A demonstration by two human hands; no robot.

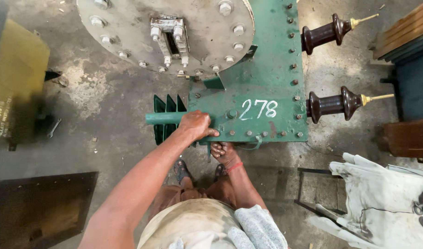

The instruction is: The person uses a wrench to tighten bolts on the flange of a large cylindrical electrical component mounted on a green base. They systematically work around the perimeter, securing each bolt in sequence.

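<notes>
I look down on a green bolted metal transformer tank (262, 69) with a round grey bolted cover (207, 23) on top. A green pipe (163, 118) sticks out from its near left side. My left hand (196, 125) is closed around that pipe where it meets the tank's edge. My right hand (223, 152) is lower, under the tank's near rim, fingers curled on the edge; a red band is on its wrist. What the right fingers grip is partly hidden.
Two dark brown insulators (333, 103) with brass tips jut from the tank's right side. Green cooling fins (167, 110) hang at the left. A white crumpled cloth (382, 198) lies at right, a dark metal sheet (41, 207) at lower left, a yellow board (17, 78) at left.
</notes>
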